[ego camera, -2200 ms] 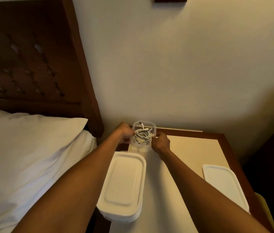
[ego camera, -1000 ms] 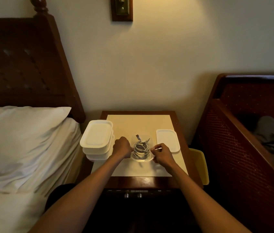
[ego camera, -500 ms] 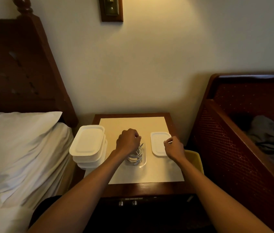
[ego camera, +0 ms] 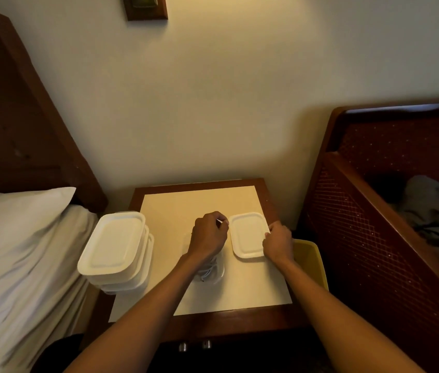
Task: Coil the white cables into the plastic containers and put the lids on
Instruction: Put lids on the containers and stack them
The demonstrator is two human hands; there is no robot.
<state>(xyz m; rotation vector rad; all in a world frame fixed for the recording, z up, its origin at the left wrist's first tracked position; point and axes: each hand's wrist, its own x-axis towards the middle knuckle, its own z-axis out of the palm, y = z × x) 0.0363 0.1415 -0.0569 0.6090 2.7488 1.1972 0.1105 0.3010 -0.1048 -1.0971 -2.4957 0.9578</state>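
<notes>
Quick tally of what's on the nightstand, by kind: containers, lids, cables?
closed containers, stacked: 3
open container: 1
loose lid: 1
white cable: 1
Total: 6

- Dim, warm yellow light from above, brightest on the upper wall (ego camera: 226,84)
- The headboard (ego camera: 11,117) at left and the bottom edge sink into deep shadow
- The white lid (ego camera: 248,235) shows as a pale patch on the nightstand (ego camera: 199,200)
- Wide-angle bending at the edges; fine detail soft
</notes>
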